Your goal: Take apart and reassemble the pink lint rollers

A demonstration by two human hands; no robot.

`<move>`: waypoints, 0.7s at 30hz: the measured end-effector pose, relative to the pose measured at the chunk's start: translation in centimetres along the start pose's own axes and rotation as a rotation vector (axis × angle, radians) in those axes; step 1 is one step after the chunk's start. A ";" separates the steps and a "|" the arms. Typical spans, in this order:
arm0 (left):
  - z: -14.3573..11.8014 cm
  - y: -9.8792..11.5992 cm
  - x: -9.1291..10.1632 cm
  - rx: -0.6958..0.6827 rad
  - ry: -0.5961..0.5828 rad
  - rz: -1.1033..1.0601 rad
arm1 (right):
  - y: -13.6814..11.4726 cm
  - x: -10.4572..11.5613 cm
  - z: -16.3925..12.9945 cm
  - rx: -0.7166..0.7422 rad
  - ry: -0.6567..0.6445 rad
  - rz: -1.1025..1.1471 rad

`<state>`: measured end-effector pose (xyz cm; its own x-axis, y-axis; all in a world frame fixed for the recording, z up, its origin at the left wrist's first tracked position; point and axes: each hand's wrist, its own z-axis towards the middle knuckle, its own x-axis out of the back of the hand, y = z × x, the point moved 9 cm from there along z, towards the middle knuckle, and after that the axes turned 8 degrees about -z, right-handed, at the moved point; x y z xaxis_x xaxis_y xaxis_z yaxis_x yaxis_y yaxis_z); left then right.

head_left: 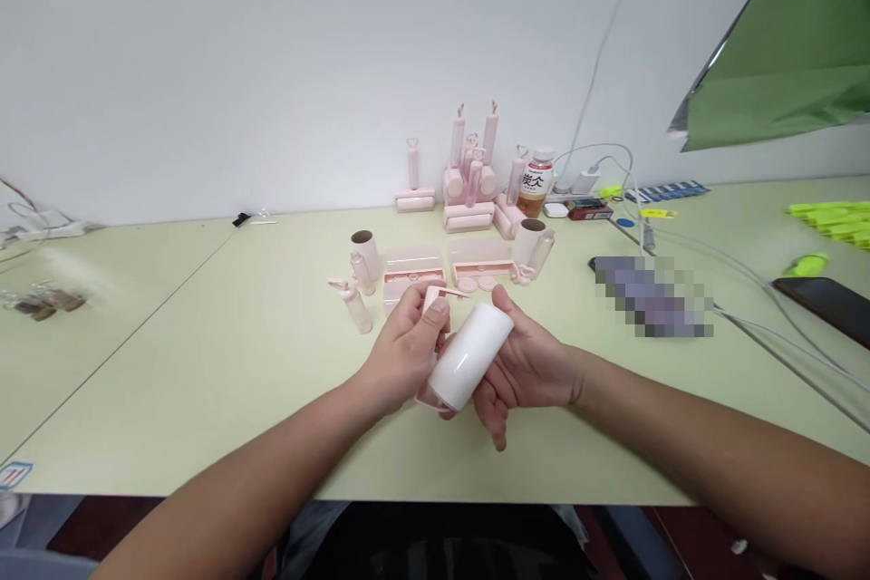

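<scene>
Between both hands, white roll (pixel 470 355), right fingers (pixel 499 412) cupped beneath, left fingers (pixel 435 317) pinching its pink holder (pixel 432 298).

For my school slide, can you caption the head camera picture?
Two hands, left hand and right hand, hold a white roll and pink holder over a table.

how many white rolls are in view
3. One white roll sits between the left hand and right hand; one stands left of the pink trays, one right. More may hide behind.
</scene>
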<state>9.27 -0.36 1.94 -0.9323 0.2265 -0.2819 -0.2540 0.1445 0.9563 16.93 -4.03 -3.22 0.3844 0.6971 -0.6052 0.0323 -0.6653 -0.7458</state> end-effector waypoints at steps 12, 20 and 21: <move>0.0 -1.1 -0.3 -0.105 -0.029 0.039 | -1.1 -0.2 0.7 0.180 0.134 0.054; -0.6 -0.5 -0.7 -0.147 -0.129 0.087 | -1.7 0.1 0.1 0.273 0.260 -0.098; -0.6 -0.4 -0.6 -0.146 -0.119 0.107 | -1.8 0.3 0.0 0.274 0.307 -0.106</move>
<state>9.74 -1.14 1.77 -0.9214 0.3460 -0.1769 -0.1979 -0.0259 0.9799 17.03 -2.61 -2.05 0.6504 0.6181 -0.4414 -0.1446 -0.4698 -0.8709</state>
